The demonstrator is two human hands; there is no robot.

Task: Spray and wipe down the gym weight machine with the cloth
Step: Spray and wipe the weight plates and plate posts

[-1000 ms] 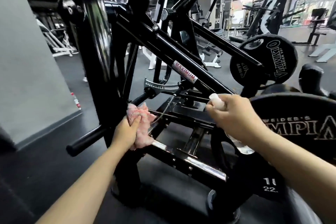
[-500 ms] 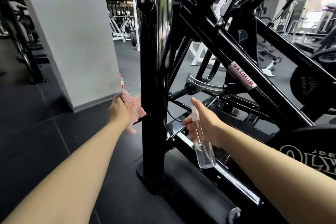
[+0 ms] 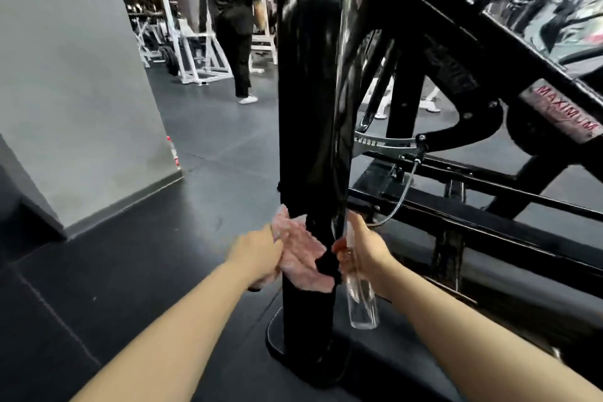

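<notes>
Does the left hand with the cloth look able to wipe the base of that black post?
Probably yes. The left hand already presses the pink cloth against the black post, and nothing blocks the stretch down to its base.

Glossy black painted metal post (image 3: 310, 108) of the weight machine; soft pink cloth (image 3: 300, 258), slightly fuzzy; clear smooth plastic spray bottle (image 3: 360, 307); matt dark rubbery floor (image 3: 130, 271).
</notes>
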